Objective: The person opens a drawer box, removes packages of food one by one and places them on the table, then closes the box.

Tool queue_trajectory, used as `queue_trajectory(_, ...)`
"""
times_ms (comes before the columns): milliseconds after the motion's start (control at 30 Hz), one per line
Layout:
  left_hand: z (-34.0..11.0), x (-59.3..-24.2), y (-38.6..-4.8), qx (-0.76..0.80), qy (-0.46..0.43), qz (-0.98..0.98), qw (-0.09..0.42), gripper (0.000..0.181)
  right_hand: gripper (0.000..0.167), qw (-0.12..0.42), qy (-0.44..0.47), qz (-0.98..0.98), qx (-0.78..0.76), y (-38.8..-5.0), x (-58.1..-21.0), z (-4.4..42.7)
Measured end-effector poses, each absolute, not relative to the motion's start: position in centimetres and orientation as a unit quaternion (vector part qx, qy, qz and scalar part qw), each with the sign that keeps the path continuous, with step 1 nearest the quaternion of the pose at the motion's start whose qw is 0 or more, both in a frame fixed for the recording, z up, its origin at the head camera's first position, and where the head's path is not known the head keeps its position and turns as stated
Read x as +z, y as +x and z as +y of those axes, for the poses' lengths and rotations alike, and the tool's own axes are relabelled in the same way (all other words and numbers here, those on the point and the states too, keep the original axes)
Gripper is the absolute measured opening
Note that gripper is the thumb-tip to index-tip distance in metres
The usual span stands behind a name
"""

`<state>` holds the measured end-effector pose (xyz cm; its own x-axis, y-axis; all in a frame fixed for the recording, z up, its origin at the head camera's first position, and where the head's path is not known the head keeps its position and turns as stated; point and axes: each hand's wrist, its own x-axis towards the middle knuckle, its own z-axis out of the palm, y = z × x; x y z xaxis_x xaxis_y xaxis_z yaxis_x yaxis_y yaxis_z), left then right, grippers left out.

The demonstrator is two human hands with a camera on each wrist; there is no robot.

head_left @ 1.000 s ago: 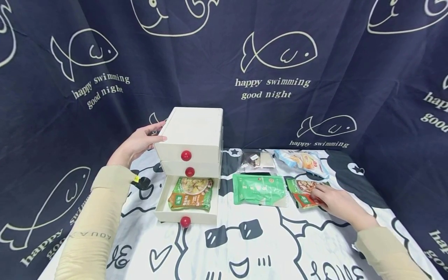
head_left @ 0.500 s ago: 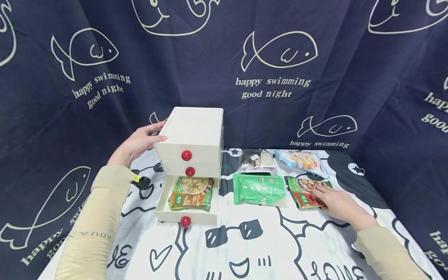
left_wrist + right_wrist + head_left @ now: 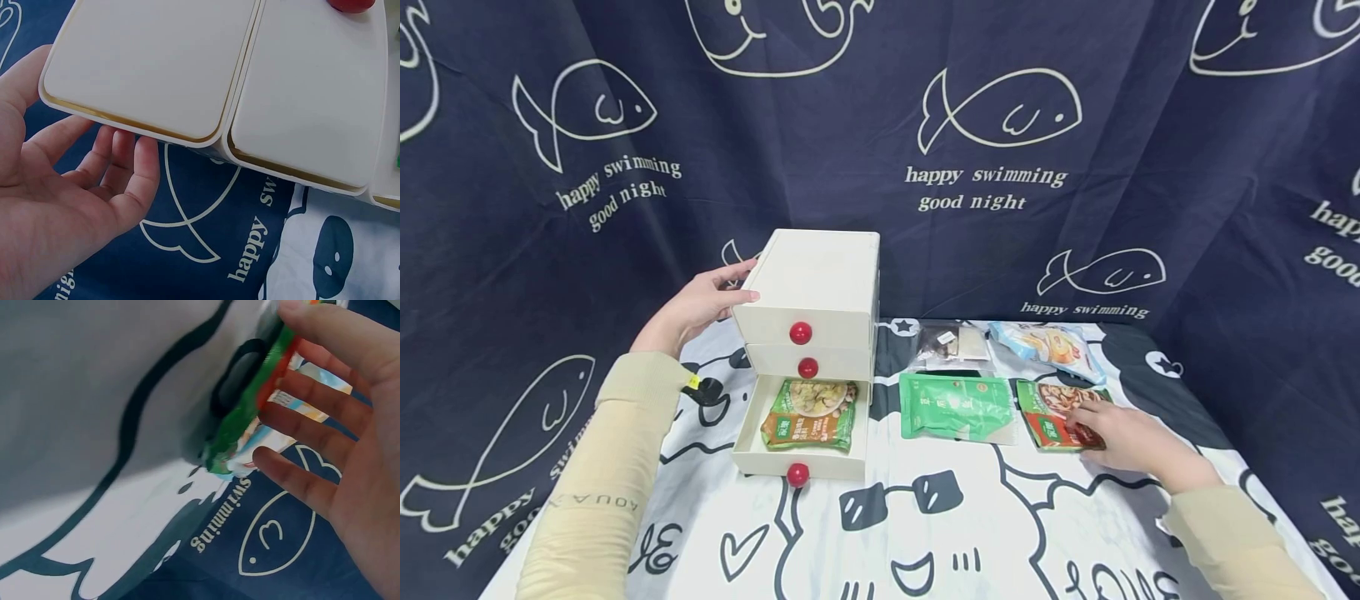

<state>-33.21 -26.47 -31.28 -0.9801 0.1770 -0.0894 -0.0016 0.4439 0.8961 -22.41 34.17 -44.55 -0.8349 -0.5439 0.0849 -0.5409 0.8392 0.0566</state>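
Observation:
A white drawer cabinet with red knobs stands left of centre. Its bottom drawer is pulled out, with an orange-and-green food packet lying inside. My left hand rests against the cabinet's left side, thumb at the top edge; in the left wrist view its fingers touch the side wall. At the right, my right hand pinches the right part of a red-and-green food packet. The right wrist view shows that packet edge-on, between thumb and fingers.
Left of the held packet lies a green pouch. Behind are a clear bag with dark contents and a light-blue snack bag. A black object with a yellow tag is beside my left sleeve. A dark curtain hangs behind.
The red-and-green packet has shifted slightly right and toward me under my right hand, its near edge now lower in view. My left hand and the cabinet stay put.

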Motion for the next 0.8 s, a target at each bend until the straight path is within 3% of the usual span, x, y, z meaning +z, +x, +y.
queue_trajectory(200,-26.4,-31.3,-33.1,0.525,0.053,0.845,0.084,0.075,0.043,0.075,0.302,-0.95,-0.007,-22.3,-43.6,33.3)
queue_trajectory(433,-26.3,-31.0,-32.9,0.522,0.048,0.847,0.087,0.075,0.037,0.15,0.356,-0.923,-0.001,-22.3,-42.3,30.9)
queue_trajectory(800,-26.5,-31.1,-33.1,0.527,0.045,0.844,0.09,0.076,0.038,0.189,0.386,-0.903,0.015,-22.3,-40.3,27.0)
